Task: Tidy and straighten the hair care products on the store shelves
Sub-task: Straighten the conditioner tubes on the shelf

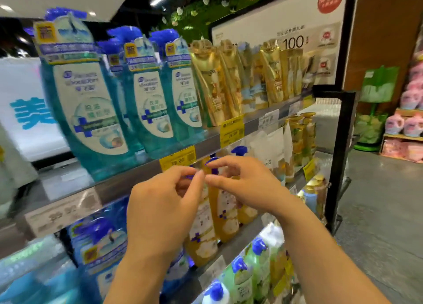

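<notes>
Hands meet at centre frame: left hand (160,203) and right hand (245,184) pinch the blue pump tops of amber shampoo bottles (219,214) on the middle shelf (128,184). Teal bottles (91,102) above stand aligned; lower rows seemingly await straightening.

Low upper shelf (146,173) above pump bottles (225,214)

We see a top shelf (128,178) carrying teal pump shampoo bottles (91,111) beside gold Pantene pouches (210,86). The middle shelf (249,232) carries amber pump bottles (224,221); lower down stand green bottles (258,264).
</notes>
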A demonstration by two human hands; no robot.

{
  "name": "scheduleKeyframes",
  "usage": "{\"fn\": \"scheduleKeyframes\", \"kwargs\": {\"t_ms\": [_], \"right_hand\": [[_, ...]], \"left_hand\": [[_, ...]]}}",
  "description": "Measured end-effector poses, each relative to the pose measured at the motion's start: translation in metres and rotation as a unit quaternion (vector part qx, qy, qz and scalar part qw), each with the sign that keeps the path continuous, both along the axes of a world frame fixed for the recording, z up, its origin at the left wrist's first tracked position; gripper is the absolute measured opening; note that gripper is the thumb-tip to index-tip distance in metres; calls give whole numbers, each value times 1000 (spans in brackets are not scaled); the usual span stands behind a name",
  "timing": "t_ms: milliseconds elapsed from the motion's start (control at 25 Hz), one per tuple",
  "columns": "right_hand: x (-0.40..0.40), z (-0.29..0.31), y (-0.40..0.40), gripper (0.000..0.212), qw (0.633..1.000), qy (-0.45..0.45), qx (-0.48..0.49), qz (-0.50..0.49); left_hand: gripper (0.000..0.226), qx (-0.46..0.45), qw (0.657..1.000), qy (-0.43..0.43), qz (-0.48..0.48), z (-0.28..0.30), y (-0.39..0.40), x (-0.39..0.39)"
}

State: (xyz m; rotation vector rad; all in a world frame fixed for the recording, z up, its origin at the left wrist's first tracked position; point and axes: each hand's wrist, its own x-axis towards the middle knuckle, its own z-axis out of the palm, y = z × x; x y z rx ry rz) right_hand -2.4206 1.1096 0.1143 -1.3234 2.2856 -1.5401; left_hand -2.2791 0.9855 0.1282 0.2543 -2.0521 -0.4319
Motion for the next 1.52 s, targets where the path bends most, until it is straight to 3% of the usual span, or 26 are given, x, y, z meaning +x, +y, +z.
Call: {"fn": "scheduleKeyframes", "kwargs": {"t_ms": [120,440,600,840,920,1000,1080,1360,1520], "right_hand": [[-69,17,47,17,998,-25,-58,-28],[-243,70,99,3,995,34,-87,-46],[-292,116,91,10,979,149,-111,-79],[-339,177,79,30,947,294,-26,-127],[-351,193,70,42,931,341,10,-132],[-362,209,59,58,913,385,59,-121],[-374,224,50,63,902,408,92,-102],[-420,250,41,28,896,432,105,7],[-437,252,55,18,945,285,46,155]], "left_hand": [[16,-21,1000,2,-7,7,34,-66],[18,-67,997,28,33,73,101,-218],[22,-137,982,-41,121,126,106,-263],[23,-291,887,-140,331,197,78,-296],[29,-296,855,-190,381,206,71,-305],[28,-265,845,-235,401,211,66,-315],[27,-239,843,-262,404,212,62,-324],[33,-207,877,-221,373,223,67,-350],[21,-198,901,-184,339,231,78,-362]]}}
